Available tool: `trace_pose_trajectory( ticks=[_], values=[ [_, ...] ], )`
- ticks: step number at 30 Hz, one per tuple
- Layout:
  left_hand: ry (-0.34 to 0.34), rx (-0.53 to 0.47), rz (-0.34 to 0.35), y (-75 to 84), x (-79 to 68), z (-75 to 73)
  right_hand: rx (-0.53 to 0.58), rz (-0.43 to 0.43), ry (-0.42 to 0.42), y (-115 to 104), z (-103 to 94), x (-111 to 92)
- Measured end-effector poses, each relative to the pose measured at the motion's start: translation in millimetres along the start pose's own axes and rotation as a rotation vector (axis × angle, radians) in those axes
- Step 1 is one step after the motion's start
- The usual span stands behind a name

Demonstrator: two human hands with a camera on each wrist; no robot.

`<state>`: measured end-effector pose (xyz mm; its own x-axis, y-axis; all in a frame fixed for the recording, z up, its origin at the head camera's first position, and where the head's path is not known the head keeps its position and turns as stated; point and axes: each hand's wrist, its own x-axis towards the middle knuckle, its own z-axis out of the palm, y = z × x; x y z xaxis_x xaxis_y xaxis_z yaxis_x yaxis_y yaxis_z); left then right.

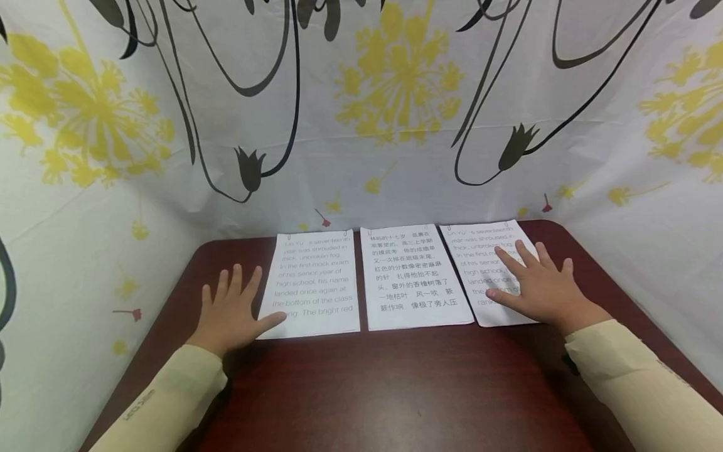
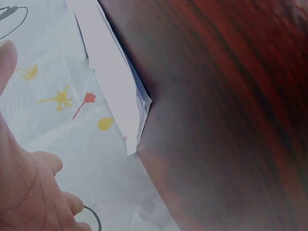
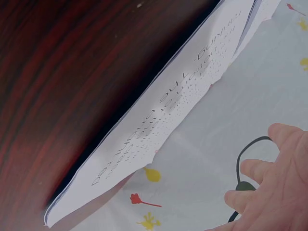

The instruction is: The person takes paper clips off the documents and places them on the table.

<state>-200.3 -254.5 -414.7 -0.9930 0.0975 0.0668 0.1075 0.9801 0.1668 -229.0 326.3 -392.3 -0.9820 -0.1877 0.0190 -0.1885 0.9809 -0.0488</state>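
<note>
Three white stacks of printed paper lie side by side on a dark red-brown table. The left stack (image 1: 316,282) and the right stack (image 1: 480,263) carry English text; the middle stack (image 1: 415,276) carries Chinese characters. My left hand (image 1: 231,314) is spread, palm down, at the left stack's lower left, its thumb over that stack's corner in the head view. My right hand (image 1: 542,285) is spread in front of the right stack and covers part of its text. Both wrist views show the palms raised above the table, holding nothing.
The table (image 1: 395,389) has rounded far corners and a wood grain. White cloth (image 1: 350,188) with yellow flowers and dark stems hangs behind it and along both sides. Small clips (image 1: 290,237) sit at the stacks' top edges.
</note>
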Motion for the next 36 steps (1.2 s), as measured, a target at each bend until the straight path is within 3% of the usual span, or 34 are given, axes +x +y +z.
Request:
trace_pose_trajectory(
  ticks=[11, 19, 25, 36],
  values=[
    [-0.005, -0.023, 0.000, 1.8, 0.7, -1.4, 0.003, 0.007, -0.014, 4.4, 0.8, 3.0],
    [0.016, -0.109, 0.012, 8.0, 5.4, 1.8, 0.080, 0.032, -0.031, 10.5, -1.9, 3.4],
    [0.023, -0.219, 0.002, 15.9, 7.0, 2.6, 0.087, 0.048, -0.029, 14.2, -3.8, 2.8],
    [0.012, -0.457, -0.006, 30.1, 10.5, 9.9, 0.203, 0.082, -0.017, 24.7, 3.6, 1.3]
  ],
)
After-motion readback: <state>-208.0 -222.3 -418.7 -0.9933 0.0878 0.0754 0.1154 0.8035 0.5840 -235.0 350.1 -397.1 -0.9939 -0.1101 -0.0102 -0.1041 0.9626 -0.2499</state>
